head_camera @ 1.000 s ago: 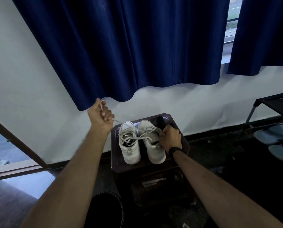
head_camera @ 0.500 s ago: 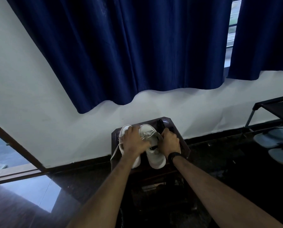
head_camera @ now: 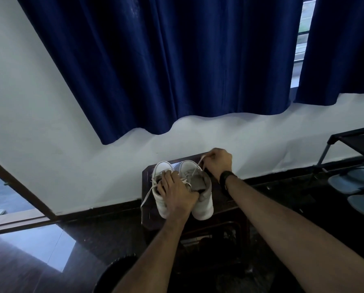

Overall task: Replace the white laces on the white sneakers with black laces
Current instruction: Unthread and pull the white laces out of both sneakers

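Observation:
Two white sneakers stand side by side on a small dark wooden stool [head_camera: 223,206], toes toward the wall. My left hand [head_camera: 176,191] lies across both collars and grips the right sneaker [head_camera: 202,206] at its opening. My right hand [head_camera: 218,160] is raised behind the right sneaker's toe and pinches a white lace [head_camera: 197,169] drawn taut up out of the eyelets. The left sneaker [head_camera: 160,203] has a loose white lace end [head_camera: 147,194] hanging off the stool's left side. No black laces show.
Dark blue curtains [head_camera: 176,70] hang on the white wall behind the stool. A black shoe rack [head_camera: 354,142] with grey slippers [head_camera: 354,182] stands at the right. A dark round bin [head_camera: 111,275] sits on the dark floor near my left forearm. A glass door frame lies at the left.
My left hand came down from pulling a lace up at the left and now grips the sneakers. My right hand rose from the right sneaker's side and pulls its lace upward.

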Motion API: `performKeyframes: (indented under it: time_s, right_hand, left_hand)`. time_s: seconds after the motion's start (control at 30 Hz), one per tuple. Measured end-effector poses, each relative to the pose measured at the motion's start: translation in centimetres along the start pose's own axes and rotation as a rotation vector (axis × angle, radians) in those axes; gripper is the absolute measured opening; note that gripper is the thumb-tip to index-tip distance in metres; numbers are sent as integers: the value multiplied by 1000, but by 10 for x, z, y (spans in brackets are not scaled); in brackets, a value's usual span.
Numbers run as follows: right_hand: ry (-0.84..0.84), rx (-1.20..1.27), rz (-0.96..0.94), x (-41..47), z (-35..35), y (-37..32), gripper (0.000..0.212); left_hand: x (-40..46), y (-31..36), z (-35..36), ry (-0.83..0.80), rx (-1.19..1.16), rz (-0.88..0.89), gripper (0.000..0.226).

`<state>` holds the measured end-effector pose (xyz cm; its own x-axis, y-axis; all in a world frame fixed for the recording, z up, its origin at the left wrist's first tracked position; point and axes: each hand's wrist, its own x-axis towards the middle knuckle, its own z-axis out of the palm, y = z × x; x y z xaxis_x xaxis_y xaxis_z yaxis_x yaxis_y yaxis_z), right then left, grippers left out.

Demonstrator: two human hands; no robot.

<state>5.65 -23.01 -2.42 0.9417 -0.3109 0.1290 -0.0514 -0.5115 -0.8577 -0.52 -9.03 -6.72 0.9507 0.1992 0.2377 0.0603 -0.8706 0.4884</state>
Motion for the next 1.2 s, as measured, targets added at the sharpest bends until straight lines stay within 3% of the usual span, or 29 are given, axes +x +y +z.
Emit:
performKeyframes:
  time_s: [0.03,0.1,0.23,0.33,0.4,0.47,0.53,0.67,0.73,0.83,0.9,0.93,1.03,1.1,1.2]
  right_hand:
    - [21,52,106,2,-2,4,12]
    - [-30,-41,96,0,-5,10,13]
    - [-160,-295,-482,-13,-8,7,38]
    - [-369,-779,-839,-17,-5,-2,25]
    - [-335,-971,-1004,-17,-1,-1,9]
    - [-218,-944,-1025,-15,-2,2,5]
    - [-28,-668,-827,-8,-6,6,11]
    - [232,154,48,6,-39,-1,12]
    - [186,98,161,7,-44,7,10]
    - [125,-365,-172,-7,-34,18,28]
    - [-17,-422,-490,-10,-24,18,50]
    - [-130,-476,-633,-10,-18,17,50]
    - [-272,-875,-984,-15,-1,14,17]
    - [-252,-1003,-1020,-15,1,14,9]
    - [-82,-999,-987,-8,-1,12,5]
  left_hand:
    - [0,1,0,-7,-2,2,80]
    - [0,1,0,-7,-4,0,81]
    - [1,0,2,8,-16,-4,81]
    - [2,-1,4,26,-21,-5,78]
    - [1,-2,4,31,-24,-6,79]
    - [0,-2,4,42,-31,-10,83]
    - [-1,-1,4,48,-34,-15,84]
    - [0,0,4,37,-29,-27,87]
    - [0,1,5,37,-24,-32,87]
    - [0,0,7,56,-29,-24,84]
    - [1,-1,8,63,-29,-26,81]
    - [1,-1,9,65,-30,-24,80]
    - [0,0,9,66,-36,-24,80]
    - [1,-1,9,75,-27,-18,80]
    - [0,-2,10,83,-38,-12,76]
